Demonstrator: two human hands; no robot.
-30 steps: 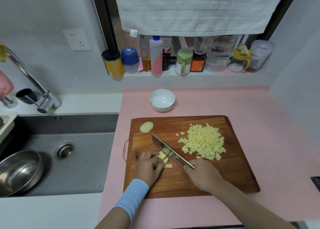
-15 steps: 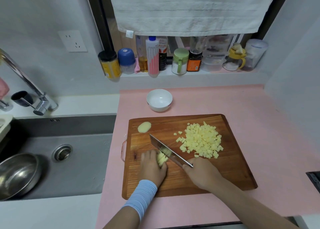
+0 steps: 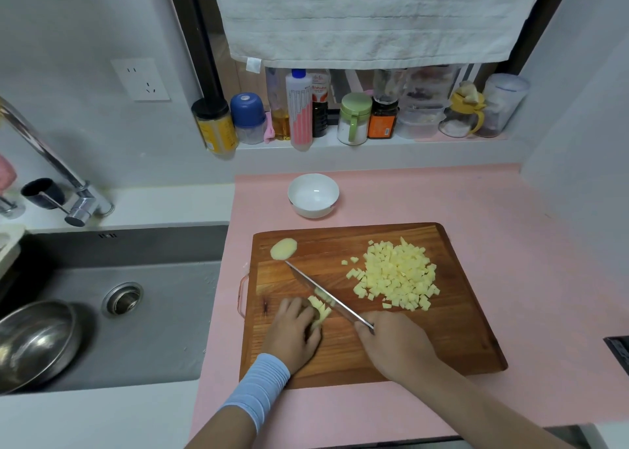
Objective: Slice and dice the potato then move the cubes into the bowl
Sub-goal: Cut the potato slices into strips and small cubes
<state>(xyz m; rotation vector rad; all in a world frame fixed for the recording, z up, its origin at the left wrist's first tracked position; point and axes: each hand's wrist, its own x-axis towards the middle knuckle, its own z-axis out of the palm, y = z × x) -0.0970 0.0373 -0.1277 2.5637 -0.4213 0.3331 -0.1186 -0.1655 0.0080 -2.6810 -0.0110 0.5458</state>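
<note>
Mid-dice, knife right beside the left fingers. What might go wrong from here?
1. The left hand holds the potato strips right against the knife; a slip could nick a fingertip.
2. The bowl looks small beside the pile of cubes, so some may spill.
3. The potato end piece at the far-left corner of the cutting board might be left uncut.

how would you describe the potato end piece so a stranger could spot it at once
Find the brown wooden cutting board on the pink counter. At its far left corner, just beyond the tip of the steel knife blade, lies the pale yellow rounded potato end piece. It is one smooth oval lying alone, unlike the heap of small yellow potato cubes to its right.
</note>
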